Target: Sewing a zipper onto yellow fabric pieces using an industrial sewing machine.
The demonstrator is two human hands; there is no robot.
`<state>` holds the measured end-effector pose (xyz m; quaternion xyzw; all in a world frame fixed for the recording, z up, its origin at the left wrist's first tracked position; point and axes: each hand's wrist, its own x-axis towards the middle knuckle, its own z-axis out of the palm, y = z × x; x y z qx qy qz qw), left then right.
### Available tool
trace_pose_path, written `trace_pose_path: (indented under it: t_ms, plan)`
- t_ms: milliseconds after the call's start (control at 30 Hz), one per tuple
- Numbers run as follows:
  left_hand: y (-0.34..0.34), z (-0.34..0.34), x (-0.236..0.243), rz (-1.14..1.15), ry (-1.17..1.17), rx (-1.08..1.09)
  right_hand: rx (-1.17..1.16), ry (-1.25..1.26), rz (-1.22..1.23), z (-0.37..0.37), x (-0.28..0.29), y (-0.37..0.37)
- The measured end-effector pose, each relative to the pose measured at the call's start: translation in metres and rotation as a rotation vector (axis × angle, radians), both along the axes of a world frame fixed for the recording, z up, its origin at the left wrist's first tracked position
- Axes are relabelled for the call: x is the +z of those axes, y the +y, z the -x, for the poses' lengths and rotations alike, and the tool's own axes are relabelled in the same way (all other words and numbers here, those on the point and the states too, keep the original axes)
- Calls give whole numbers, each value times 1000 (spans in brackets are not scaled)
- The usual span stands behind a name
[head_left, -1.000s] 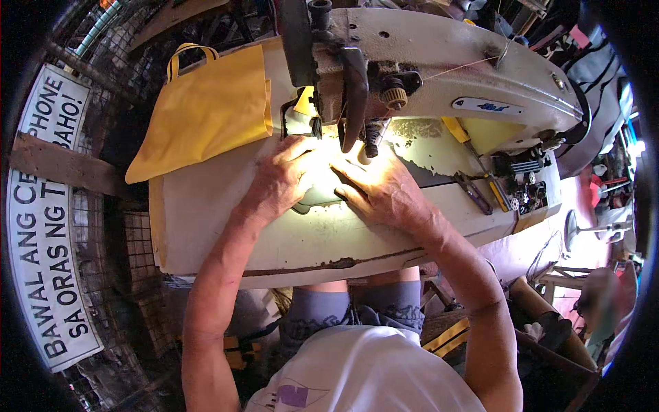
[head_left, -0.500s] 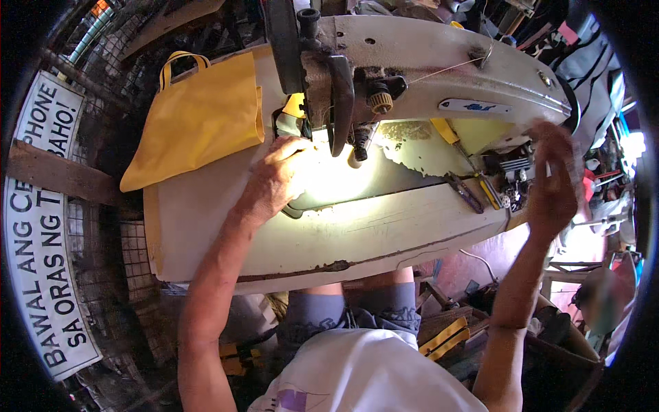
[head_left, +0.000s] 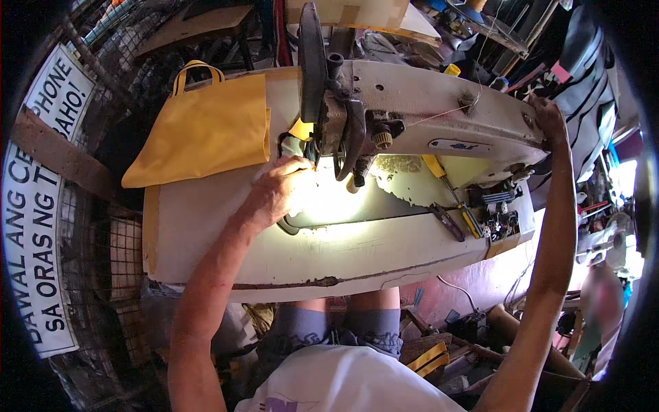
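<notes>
A beige metal sewing-machine arm (head_left: 419, 110) is overhanging the flat white table (head_left: 384, 250), leaving passage beneath, glare (head_left: 336, 196) perhaps hiding obstacles.

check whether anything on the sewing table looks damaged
Yes: the white tabletop's front edge has a dark, ragged strip, as if its covering chipped; the dark grey sewing-machine bed looks patchy, as if worn.

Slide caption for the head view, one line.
Left hand at the lit end of the sewing machine, right hand at its other end, yellow bag on the table.
</notes>
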<state>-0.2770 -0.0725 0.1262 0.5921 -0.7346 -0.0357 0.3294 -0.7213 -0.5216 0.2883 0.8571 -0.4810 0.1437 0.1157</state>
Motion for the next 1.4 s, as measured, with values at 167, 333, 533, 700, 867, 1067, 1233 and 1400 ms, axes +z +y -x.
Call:
trace_pose_path:
  t_ms: [167, 333, 533, 700, 867, 1067, 1233, 1400]
  plan:
    - [-1, -5, -5, -1, 5, 8, -149, -65, -141, -12, 13, 24]
    - [-6, -10, -6, 16, 19, -61, -70, 95, 14, -18, 14, 45]
    - [-7, -10, -2, -13, 71, -80, 176, 253, 69, 3, 17, 16]
    - [-5, -8, -7, 5, 117, -36, 7, -332, -94, 55, -14, 36]
    - [-7, -9, -8, -49, 132, -12, 5, -1138, 73, 117, -128, 79]
    - [-4, -6, -3, -66, 101, -3, -40, -178, 551, 134, -42, 12]
    - [-3, -3, 0, -4, 70, -14, 467, 357, 125, 101, 15, -36]
    - [-3, -2, 0, 5, 63, 7, 237, 178, 52, 113, -4, -12]
